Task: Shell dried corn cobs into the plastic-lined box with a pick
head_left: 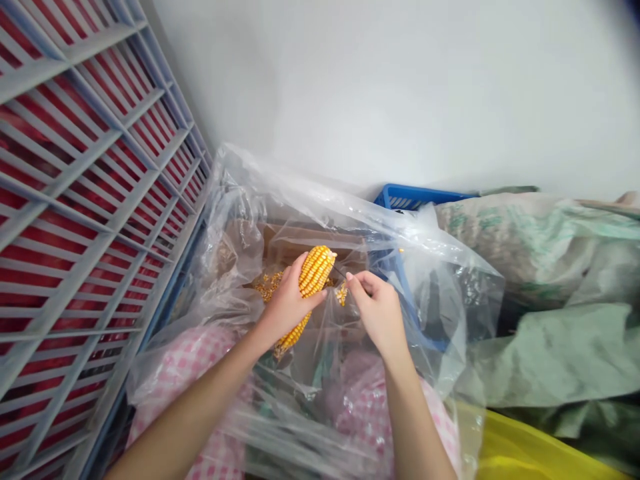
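My left hand is wrapped around an ear of yellow corn, tilted with its upper end to the right. Pinched in my right hand is a thin dark rod; its tip reaches toward the cob's upper end, and its handle is hidden by my fingers. A few kernels show just below the rod. Loose corn kernels lie beyond my left hand, inside a clear plastic sheet that spreads over my lap.
A tall grey slatted plastic crate with red behind its slats stands on the left. Blue baskets and stuffed pale sacks sit on the right. Brown cardboard shows behind the plastic, against a white wall. Something yellow lies lower right.
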Tool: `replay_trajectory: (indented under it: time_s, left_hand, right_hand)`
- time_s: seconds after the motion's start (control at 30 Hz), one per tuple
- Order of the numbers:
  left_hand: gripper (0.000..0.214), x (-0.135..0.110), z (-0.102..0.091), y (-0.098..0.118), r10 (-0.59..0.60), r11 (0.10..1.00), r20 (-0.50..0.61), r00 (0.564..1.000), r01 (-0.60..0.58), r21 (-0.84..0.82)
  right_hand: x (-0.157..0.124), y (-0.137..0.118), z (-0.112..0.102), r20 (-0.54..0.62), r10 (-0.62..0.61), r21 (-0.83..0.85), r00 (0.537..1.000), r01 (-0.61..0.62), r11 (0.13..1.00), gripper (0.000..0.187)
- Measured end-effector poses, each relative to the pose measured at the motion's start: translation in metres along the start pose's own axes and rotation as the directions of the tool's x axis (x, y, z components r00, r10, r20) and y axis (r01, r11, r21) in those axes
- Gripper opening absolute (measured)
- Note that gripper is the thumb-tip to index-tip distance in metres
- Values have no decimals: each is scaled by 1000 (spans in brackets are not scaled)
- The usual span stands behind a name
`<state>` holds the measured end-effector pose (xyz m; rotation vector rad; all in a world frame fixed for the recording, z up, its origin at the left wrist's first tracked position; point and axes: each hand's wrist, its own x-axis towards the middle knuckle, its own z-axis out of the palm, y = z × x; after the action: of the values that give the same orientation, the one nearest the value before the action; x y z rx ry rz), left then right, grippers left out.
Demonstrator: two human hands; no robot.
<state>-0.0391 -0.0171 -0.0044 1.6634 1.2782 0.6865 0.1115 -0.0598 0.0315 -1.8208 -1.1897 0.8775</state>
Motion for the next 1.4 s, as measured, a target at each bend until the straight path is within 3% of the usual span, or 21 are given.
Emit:
replay_trajectory:
  time_s: [0.4, 0.63, 0.77, 0.9, 1.07, 1.27, 1.4]
  left_hand:
    - [71, 0, 2, 0, 38, 998, -8, 999, -37, 56]
    - [71, -3, 6, -4, 89, 985, 46, 995, -95, 145]
    - [71, -3, 10, -5, 70, 985, 40, 997, -75, 154]
    - [67, -3, 15, -2, 37, 995, -17, 999, -35, 96]
    - [65, -2, 18, -3, 47, 999, -74, 996, -47, -3]
    - [59, -2, 20, 0, -2, 991, -82, 997, -9, -135]
    - [61, 0, 19, 0, -20, 993, -85, 996, 9, -121]
  right_hand:
    - [3, 3, -8, 21, 16, -39, 1000, -15, 999, 31]
    - [5, 7, -15, 75, 25, -55, 997, -21, 998, 30]
    - [5, 10, -3, 29, 17, -39, 999, -16, 999, 29]
    - [0, 8, 19, -108, 17, -36, 994, -21, 999, 30]
    - [-6, 5, 32, -222, -63, -168, 973, 26, 985, 33]
    - [-9, 7, 46, -200, -140, -421, 970, 44, 906, 30]
    - [-6, 6, 39, -201, -106, -320, 974, 37, 947, 30]
